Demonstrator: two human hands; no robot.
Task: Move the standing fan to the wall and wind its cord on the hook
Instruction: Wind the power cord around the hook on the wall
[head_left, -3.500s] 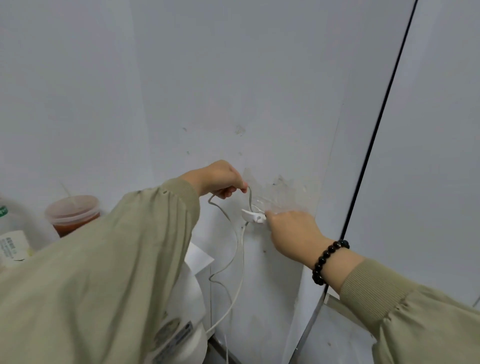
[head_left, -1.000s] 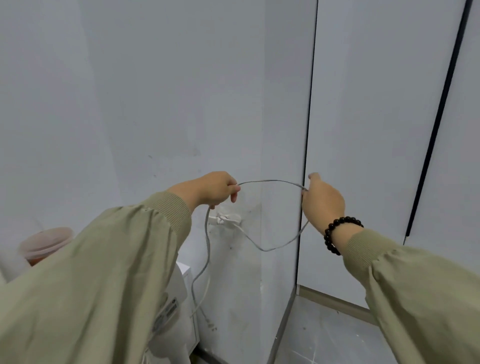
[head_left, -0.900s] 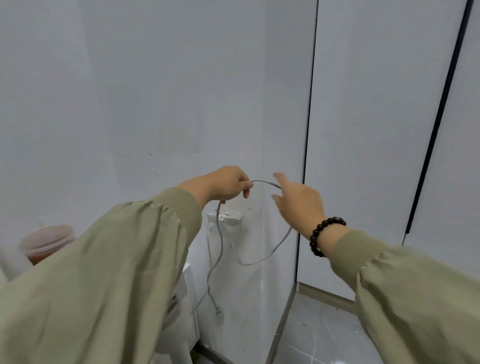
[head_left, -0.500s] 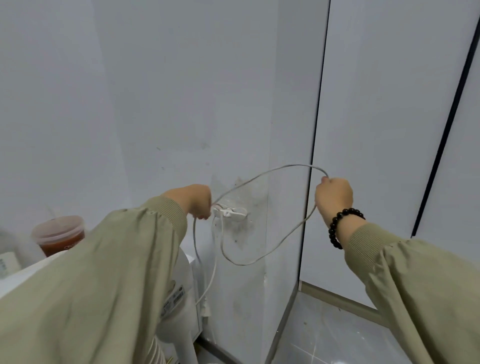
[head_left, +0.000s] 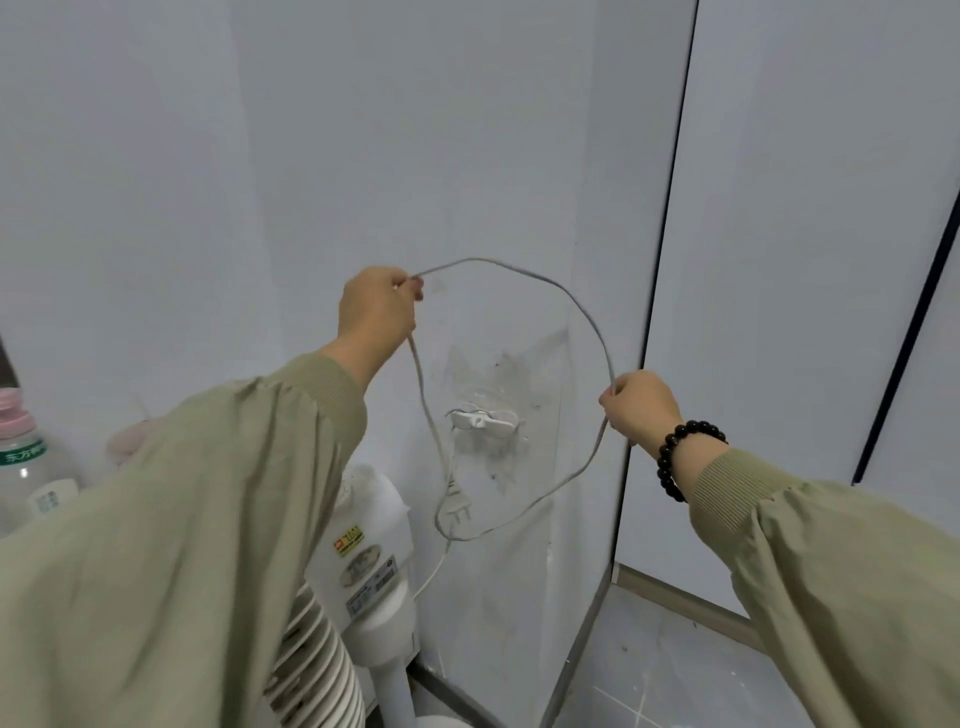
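A white hook (head_left: 483, 420) sticks out from the grey wall, low in a scuffed patch. The fan's grey cord (head_left: 576, 304) forms one wide loop in front of the wall. My left hand (head_left: 375, 306) pinches the loop's upper left, above and left of the hook. My right hand (head_left: 641, 408) grips the loop's right side, level with the hook. The plug (head_left: 458, 506) dangles below the hook. The white standing fan (head_left: 371, 566) stands against the wall under my left sleeve, its grille partly hidden.
The wall meets a pale panel at a corner (head_left: 631, 441) just right of the hook. A clear water bottle (head_left: 23, 467) and a pink-lidded cup (head_left: 127, 439) stand at the left, half behind my sleeve. Grey floor (head_left: 670, 670) shows at lower right.
My left hand has risen from beside the hook to above it, and my right hand has dropped a little. The loop is wider and the plug hangs higher, just under the hook.
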